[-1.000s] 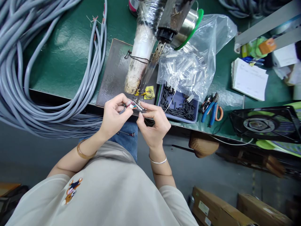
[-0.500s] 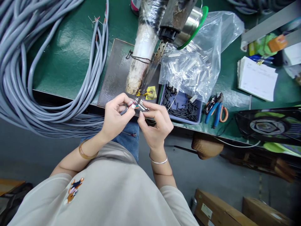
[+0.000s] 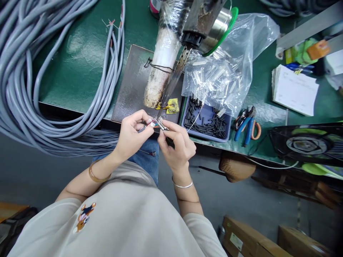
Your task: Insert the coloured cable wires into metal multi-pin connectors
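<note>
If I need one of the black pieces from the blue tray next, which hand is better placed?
Probably the right hand: it is nearer the blue tray holding the black pieces, though it must first release the connector. The left hand is farther away, pinching coloured wires.

1. Notepad (image 3: pixel 294 91), R side of frame: stack of wht sheets, top one w/ faint writing, too blurry to read.
2. Blue-handled pliers (image 3: pixel 245 130), R of ctr, on green bench (image 3: pixel 262 96) nr its front edge; orange-handled tool (image 3: pixel 257 131) just beside.
3. Blk fan (image 3: pixel 308 144), far R, w/ silvery hub; wht cord (image 3: pixel 278 165) below-L of it.
4. Orange block (image 3: pixel 318 49), upper R, nr a green item (image 3: pixel 301 53).
5. Container (image 3: pixel 155 6) w/ pink label, top ctr, cut off by frame.
6. Dk gray coil (image 3: pixel 292 7), top R, partly cut off.
7. Brown seat (image 3: pixel 235 166), R of ctr, lower than bench edge.
8. Cardboard box (image 3: pixel 249 237) w/ pale label, btm R; 2nd box (image 3: pixel 302 242) to its R.
</note>
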The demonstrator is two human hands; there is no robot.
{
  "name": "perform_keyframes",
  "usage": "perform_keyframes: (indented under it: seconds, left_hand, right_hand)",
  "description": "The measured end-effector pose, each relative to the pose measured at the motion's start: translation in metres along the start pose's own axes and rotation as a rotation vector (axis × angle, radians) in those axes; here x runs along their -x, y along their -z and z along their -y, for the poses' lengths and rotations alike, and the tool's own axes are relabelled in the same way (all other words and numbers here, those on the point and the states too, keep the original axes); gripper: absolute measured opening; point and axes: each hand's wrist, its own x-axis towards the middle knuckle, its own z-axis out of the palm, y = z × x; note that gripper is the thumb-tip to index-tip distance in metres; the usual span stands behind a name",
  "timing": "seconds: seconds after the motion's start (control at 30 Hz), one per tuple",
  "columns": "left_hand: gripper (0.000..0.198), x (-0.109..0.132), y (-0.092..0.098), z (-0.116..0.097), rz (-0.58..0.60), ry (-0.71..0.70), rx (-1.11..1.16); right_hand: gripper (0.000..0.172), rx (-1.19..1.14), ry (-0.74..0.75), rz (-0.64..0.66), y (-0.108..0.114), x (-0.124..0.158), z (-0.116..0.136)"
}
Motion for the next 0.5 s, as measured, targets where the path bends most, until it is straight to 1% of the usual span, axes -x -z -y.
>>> perform_keyframes:
  seconds: [0.07, 0.23, 0.37, 0.5]
  left_hand:
    - [0.012, 0.001, 0.000, 0.000, -0.003, -0.003, 0.002]
    - [0.014, 0.000, -0.001, 0.000, -0.026, -0.006, -0.003]
    - [0.016, -0.001, -0.003, -0.003, -0.052, -0.032, -0.039]
    - [0.013, -0.002, -0.004, -0.009, -0.066, -0.070, -0.061]
  right_hand:
    - [0.019, -0.024, -0.029, -0.005, 0.000, 0.000, 0.000]
    - [0.014, -0.102, -0.157, 0.001, 0.000, -0.002, 0.001]
    - [0.014, -0.098, -0.170, 0.025, 0.000, -0.007, 0.002]
    - [0.016, -0.079, -0.153, 0.013, 0.002, -0.012, 0.003]
